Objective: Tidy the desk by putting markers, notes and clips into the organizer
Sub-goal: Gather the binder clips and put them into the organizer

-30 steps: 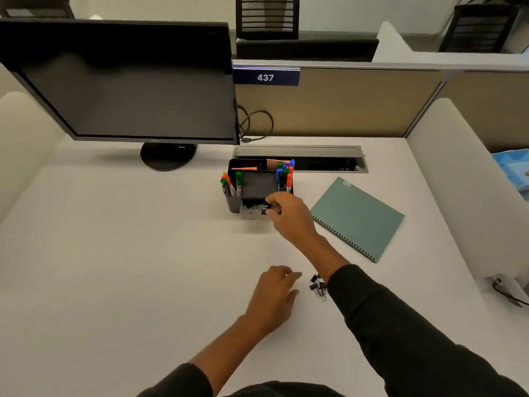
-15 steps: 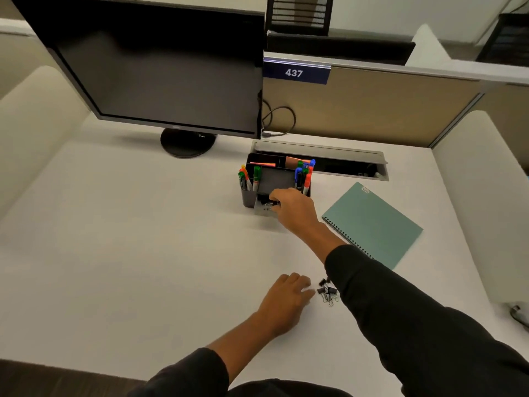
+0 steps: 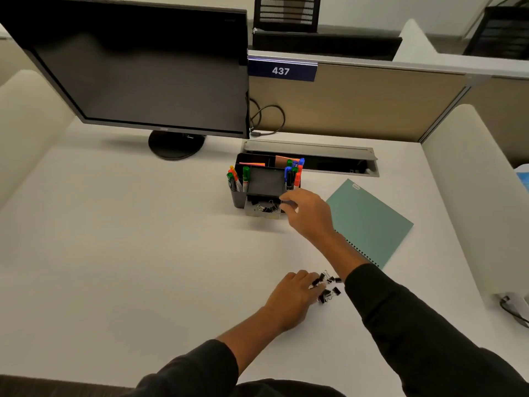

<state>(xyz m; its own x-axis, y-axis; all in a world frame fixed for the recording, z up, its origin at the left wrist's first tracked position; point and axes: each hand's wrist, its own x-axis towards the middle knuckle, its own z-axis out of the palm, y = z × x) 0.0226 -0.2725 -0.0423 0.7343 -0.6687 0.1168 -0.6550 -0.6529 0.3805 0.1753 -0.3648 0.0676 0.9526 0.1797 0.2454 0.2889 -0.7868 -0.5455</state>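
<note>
Your markers [image 3: 293, 171] and notes [image 3: 284, 160] already stand in the organizer [image 3: 239, 197], and some clips lie in its front tray [image 3: 262, 214]. Your right hand [image 3: 307, 214] hangs just beside that tray, grip loosely curled and seemingly empty. A small pile of binder clips [image 3: 327, 287] remains on the counter [image 3: 128, 253], your left hand [image 3: 290, 299] touching them with relaxed fingers; those are left to move.

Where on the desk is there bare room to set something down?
Bare desk spreads left of the organizer, in front of the monitor. Crowded: loose clips by the left hand; right hand and notebook right of the organizer.
</note>
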